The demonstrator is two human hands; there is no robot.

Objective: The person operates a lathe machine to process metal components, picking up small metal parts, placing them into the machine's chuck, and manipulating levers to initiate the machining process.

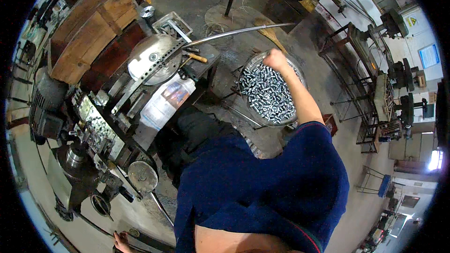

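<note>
My right hand [275, 60] is closed, fingers curled, at the far rim of a round basin [303, 78]. What it holds, if anything, I cannot make out. Heaped in the basin are many short, shiny metal cylinders [266, 92]. Far to the lower left, my left hand [121, 242] shows only in part, beside a dark bar [150, 245]. Its visible fingers are apart, with nothing seen between them.
A lathe-like machine [76, 155] with metal shavings stands at left. Beyond it are a large metal disc [153, 56], a long curved rod [234, 33] and a printed bag [167, 101]. A broom [273, 36] lies behind the basin; workbenches [349, 42] line the right.
</note>
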